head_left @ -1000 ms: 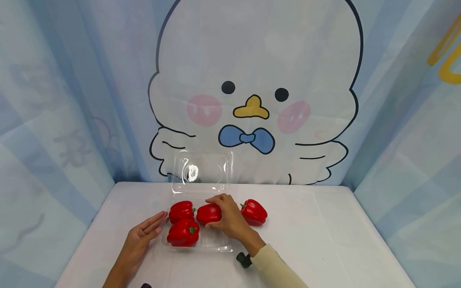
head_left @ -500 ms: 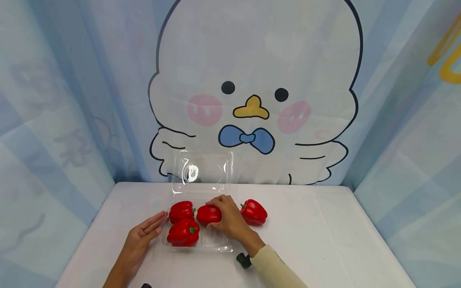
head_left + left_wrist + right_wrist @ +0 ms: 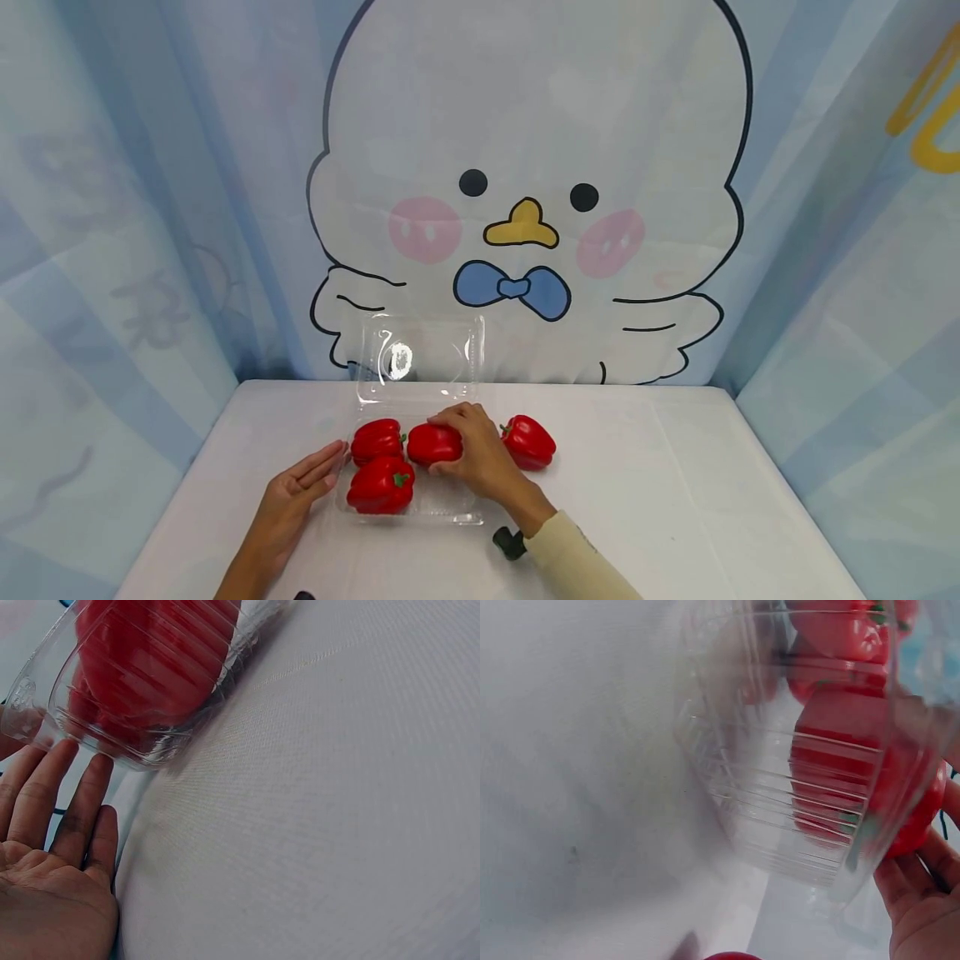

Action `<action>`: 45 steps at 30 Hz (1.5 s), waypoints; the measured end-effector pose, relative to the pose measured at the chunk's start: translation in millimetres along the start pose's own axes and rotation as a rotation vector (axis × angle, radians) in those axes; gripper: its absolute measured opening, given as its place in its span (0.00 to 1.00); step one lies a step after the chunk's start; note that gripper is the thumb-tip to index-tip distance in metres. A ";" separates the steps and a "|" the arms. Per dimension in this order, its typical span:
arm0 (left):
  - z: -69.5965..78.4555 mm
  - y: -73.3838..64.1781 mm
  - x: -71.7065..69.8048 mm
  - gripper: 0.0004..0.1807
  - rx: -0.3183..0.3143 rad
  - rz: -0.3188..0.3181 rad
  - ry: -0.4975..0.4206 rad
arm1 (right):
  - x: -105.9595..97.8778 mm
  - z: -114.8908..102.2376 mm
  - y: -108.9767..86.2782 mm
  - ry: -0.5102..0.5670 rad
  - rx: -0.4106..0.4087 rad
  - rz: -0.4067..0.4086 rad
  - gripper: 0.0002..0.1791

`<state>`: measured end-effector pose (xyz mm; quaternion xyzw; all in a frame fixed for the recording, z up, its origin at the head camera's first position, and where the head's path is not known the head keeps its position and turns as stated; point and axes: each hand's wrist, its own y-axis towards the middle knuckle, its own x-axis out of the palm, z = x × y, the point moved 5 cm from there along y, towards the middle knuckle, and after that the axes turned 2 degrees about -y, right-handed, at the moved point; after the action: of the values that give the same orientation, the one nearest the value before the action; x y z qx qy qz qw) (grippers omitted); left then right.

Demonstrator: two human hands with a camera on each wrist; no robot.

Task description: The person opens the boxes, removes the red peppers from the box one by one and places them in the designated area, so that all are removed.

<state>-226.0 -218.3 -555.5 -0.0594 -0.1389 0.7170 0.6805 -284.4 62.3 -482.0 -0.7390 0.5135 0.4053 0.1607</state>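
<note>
A clear plastic clamshell box point(image 3: 450, 500) lies on the table with its lid point(image 3: 423, 358) raised behind it. Inside its left half are two red bell peppers, one at the back point(image 3: 377, 442) and one in front point(image 3: 381, 486). My right hand point(image 3: 483, 454) grips a third red bell pepper point(image 3: 433, 444) in the back right part, fingers over the far side and thumb on the near side. The right wrist view shows that bell pepper point(image 3: 907, 817) partly through the clear wall. My left hand point(image 3: 296, 492) has straight fingers point(image 3: 82, 806) with tips right at the box's left rim.
Another red bell pepper point(image 3: 529, 442) lies on the white table point(image 3: 660, 492) right of the box. A small black object point(image 3: 509, 542) shows beside the right wrist. Behind the table hangs a curtain point(image 3: 660, 167) with a cartoon bird.
Almost nothing differs. The right hand and the bell pepper it holds shift very slightly inside the box; the left hand stays at the rim.
</note>
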 end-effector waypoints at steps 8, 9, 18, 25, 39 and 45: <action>3.0 -0.6 1.0 0.40 0.012 -0.008 -0.010 | -11.6 -7.9 -3.4 0.014 0.001 0.031 0.39; 3.1 -0.6 1.0 0.40 0.010 -0.004 -0.012 | -13.1 -8.7 -3.8 0.021 -0.001 0.033 0.39; 2.2 0.9 0.7 0.40 0.000 -0.005 -0.009 | -24.6 -12.4 -8.2 0.052 -0.017 0.064 0.38; 0.0 1.3 -0.4 0.40 -0.010 0.000 0.020 | -34.7 -14.1 -15.0 0.041 -0.009 0.085 0.39; 1.3 0.0 0.0 0.42 -0.021 -0.011 0.017 | -59.0 -18.6 -35.1 0.031 -0.007 0.147 0.39; 0.9 0.3 -0.5 0.42 -0.026 -0.010 0.010 | -66.4 -15.6 -43.6 0.038 -0.005 0.179 0.39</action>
<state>-226.4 -218.9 -554.8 -0.0713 -0.1452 0.7112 0.6841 -248.5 112.2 -429.3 -0.6980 0.5796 0.4052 0.1123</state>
